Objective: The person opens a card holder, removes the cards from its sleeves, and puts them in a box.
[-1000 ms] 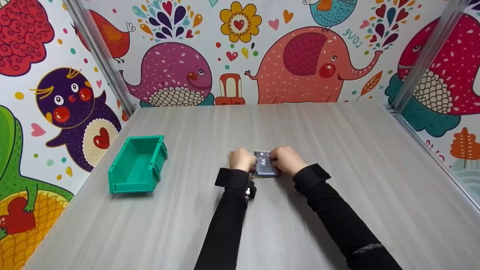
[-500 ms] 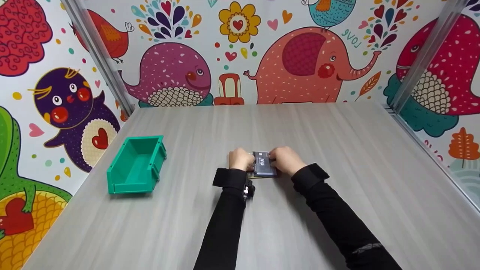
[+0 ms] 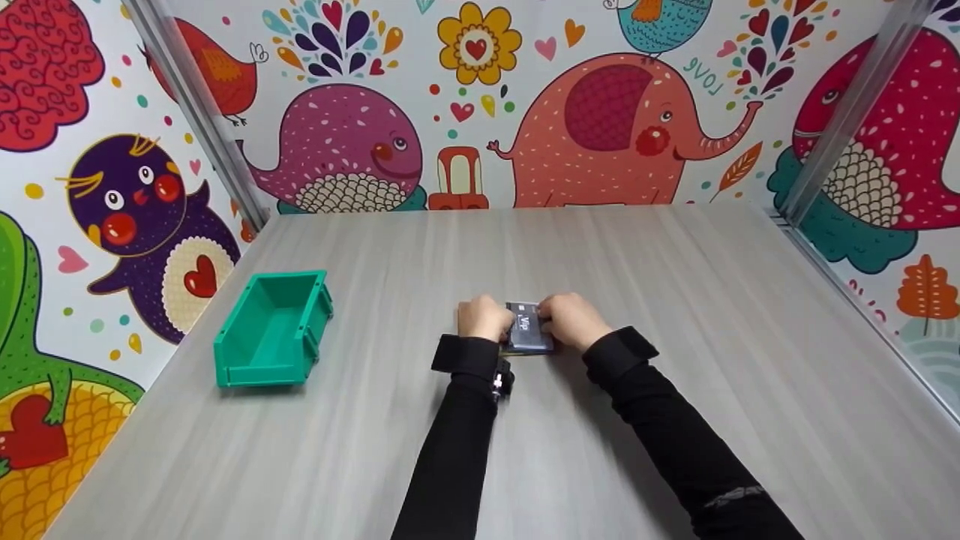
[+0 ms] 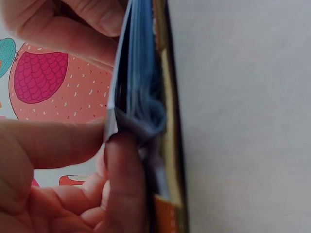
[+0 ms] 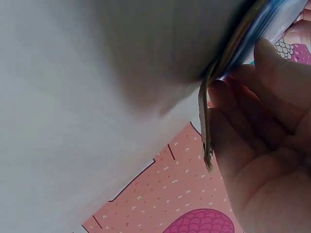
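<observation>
A card holder with a thin tan-edged cover and several bluish clear sleeves lies on the table between the two hands. A dark card marked "Vip" shows on its upper face. My left hand pinches the edge of a sleeve between thumb and forefinger at the holder's left side, seen close in the left wrist view. At the opposite side, my right hand grips the holder, thumb on the sleeves and other fingers along the cover flap. The card's slot is partly hidden by fingers.
A green open-topped plastic bin stands at the left of the grey wood-grain table. Panels printed with cartoon animals rise along the back and both sides.
The left hand shifted slightly left, then came back right with its fingers against the sleeve edge. The right hand and the green bin hold their places.
</observation>
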{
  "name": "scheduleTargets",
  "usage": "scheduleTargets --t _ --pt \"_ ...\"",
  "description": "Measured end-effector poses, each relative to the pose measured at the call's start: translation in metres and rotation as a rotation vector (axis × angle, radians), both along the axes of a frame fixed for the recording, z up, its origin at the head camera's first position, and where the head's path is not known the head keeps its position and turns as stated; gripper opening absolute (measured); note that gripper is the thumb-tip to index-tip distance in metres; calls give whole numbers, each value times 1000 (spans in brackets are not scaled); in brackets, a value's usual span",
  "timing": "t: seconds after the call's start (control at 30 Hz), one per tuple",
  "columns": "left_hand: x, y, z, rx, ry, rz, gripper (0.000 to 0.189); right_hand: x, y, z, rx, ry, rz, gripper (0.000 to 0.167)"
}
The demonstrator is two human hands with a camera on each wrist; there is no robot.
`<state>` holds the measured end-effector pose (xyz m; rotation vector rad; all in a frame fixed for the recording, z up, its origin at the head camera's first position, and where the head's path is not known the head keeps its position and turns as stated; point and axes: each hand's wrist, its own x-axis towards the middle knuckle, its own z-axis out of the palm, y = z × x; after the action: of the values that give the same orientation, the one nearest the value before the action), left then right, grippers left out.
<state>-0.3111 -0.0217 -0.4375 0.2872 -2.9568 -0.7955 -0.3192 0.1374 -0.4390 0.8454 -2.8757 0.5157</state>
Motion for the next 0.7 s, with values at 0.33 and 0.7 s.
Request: scheduleTargets --t 0.33,0.7 --pt "0 -1 -3 44 15 12 12 1 -2 1 22 -4 -10 9" --pt "-4 -7 -4 206 -5 51 21 1 -2 1 21 6 -9 11"
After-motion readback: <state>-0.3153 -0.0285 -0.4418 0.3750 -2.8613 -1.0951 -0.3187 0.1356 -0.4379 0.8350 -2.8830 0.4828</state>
